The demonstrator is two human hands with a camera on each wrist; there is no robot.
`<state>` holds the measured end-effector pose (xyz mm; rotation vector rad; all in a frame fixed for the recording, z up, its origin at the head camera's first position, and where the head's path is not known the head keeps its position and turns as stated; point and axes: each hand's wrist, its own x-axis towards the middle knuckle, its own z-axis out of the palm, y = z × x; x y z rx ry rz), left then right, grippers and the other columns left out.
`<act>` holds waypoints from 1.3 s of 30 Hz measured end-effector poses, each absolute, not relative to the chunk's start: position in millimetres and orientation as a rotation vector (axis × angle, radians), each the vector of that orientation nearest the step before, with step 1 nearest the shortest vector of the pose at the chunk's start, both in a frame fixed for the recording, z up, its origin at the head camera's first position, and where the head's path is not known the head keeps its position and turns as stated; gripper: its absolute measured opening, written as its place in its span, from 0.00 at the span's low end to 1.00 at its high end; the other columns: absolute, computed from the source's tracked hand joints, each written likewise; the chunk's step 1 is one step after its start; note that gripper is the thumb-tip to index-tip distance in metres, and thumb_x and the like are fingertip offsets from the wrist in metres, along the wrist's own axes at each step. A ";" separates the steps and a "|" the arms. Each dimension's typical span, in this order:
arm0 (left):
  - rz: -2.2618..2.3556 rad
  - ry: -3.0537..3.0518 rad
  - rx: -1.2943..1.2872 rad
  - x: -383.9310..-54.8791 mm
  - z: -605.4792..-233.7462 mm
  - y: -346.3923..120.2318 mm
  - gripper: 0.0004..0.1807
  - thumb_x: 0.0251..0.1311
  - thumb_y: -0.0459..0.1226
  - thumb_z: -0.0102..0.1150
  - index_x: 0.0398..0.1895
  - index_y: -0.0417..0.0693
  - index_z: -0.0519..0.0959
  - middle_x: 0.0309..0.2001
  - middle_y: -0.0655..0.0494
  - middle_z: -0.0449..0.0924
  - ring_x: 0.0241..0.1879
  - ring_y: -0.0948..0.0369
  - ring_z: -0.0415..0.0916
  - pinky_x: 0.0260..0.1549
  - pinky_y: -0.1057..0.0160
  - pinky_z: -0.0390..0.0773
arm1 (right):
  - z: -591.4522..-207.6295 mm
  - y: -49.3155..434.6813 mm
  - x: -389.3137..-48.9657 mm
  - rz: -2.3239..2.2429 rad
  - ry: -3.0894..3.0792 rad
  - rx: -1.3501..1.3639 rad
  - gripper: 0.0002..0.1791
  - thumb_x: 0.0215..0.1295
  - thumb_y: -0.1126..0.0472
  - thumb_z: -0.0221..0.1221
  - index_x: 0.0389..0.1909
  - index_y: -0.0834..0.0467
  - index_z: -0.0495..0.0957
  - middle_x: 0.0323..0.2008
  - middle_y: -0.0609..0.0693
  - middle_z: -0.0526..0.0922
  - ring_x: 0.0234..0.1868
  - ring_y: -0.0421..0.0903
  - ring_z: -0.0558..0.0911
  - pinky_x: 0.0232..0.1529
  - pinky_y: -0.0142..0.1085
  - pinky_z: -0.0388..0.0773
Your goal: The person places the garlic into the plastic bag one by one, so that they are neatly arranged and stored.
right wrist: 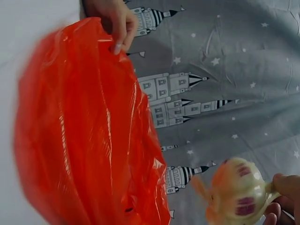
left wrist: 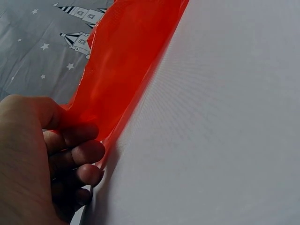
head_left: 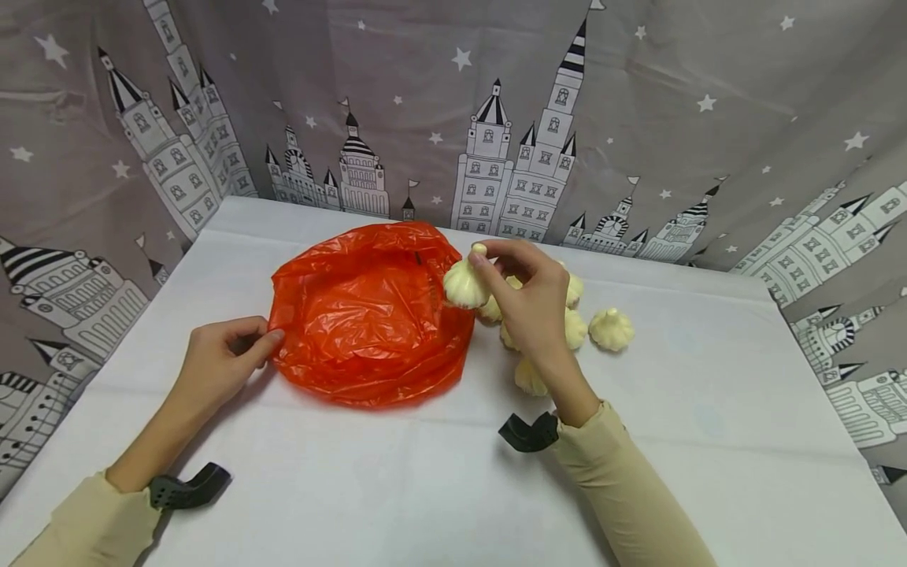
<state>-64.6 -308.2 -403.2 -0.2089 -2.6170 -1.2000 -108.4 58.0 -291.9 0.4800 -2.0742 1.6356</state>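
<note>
A red plastic bag [head_left: 361,315] lies with its mouth spread wide on the table. My left hand [head_left: 227,358] pinches the bag's left edge between thumb and fingers; the left wrist view shows the red film [left wrist: 122,70] running up from those fingertips. By its stem, my right hand [head_left: 527,295] holds a garlic bulb [head_left: 464,283] at the bag's right rim. In the right wrist view that bulb [right wrist: 239,192] shows purple patches. Beneath and beyond the right hand sit several more garlic bulbs, partly hidden by it, with one bulb [head_left: 612,329] off to their right.
A white cloth [head_left: 397,488] covers the table. Behind it hangs a grey curtain [head_left: 418,102] printed with castles and stars. Each wrist wears a black mount, one at the left sleeve [head_left: 99,520] and one at the right sleeve [head_left: 623,480].
</note>
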 end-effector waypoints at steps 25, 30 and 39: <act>-1.205 -2.609 -0.192 -65.2 -402.0 -312.7 0.06 0.64 0.35 0.63 0.28 0.48 0.81 0.21 0.55 0.77 0.25 0.66 0.70 0.27 0.77 0.70 | -310.7 10.3 -146.1 1.639 -2.117 0.500 0.09 0.62 0.61 0.67 0.41 0.59 0.86 0.37 0.53 0.87 0.34 0.48 0.81 0.35 0.41 0.77; -1.213 -2.597 -0.210 -66.5 -400.8 -311.3 0.07 0.63 0.35 0.63 0.27 0.48 0.81 0.21 0.55 0.76 0.25 0.65 0.70 0.26 0.76 0.70 | -318.0 3.0 -158.2 1.618 -2.155 0.493 0.09 0.62 0.56 0.67 0.41 0.54 0.87 0.36 0.46 0.86 0.33 0.40 0.80 0.33 0.37 0.77; -1.225 -2.593 -0.196 -65.6 -401.7 -308.5 0.07 0.63 0.32 0.62 0.26 0.45 0.80 0.19 0.51 0.75 0.23 0.65 0.69 0.25 0.74 0.69 | -318.1 -8.1 -168.9 1.658 -2.146 0.509 0.09 0.62 0.55 0.67 0.40 0.53 0.87 0.34 0.46 0.87 0.34 0.40 0.80 0.33 0.41 0.77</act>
